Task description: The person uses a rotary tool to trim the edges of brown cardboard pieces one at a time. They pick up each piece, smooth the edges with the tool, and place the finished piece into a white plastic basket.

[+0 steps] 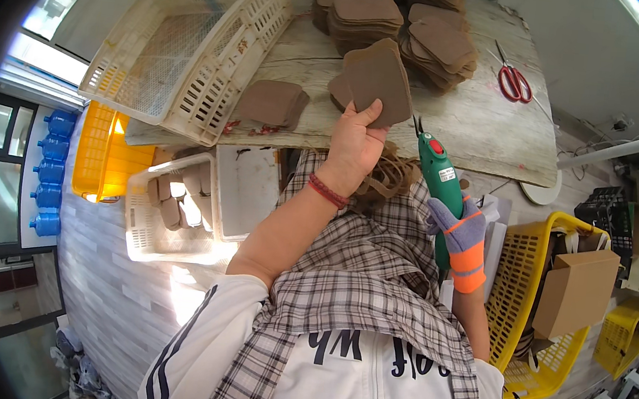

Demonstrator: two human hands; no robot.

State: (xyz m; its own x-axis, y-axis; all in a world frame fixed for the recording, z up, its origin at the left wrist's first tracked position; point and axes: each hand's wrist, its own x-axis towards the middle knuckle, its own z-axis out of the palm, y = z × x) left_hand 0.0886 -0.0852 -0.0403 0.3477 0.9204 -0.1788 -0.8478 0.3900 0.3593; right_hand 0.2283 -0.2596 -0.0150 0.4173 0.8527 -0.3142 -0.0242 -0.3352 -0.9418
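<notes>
My bare left hand (359, 145), with a red bracelet at the wrist, is closed on a few flat brown pieces (380, 84) with rounded corners, thumb on top. They are held over the front edge of the worktable (484, 139). In a grey and orange glove, my right hand (457, 235) grips a green electric scissors (437, 166) with a red button. Its dark blades point up, just right of the pieces and apart from them. A small pile of like pieces (273, 104) lies left of my left hand. Brown strips (389, 177) hang by my lap.
Tall stacks of brown pieces (366, 12) stand at the table's back, beside red-handled scissors (514, 83). A white crate (228, 71) sits at the table's left. Below are another white crate (142, 231), a yellow crate (104, 151), and a yellow basket (521, 262) holding a cardboard box (577, 292).
</notes>
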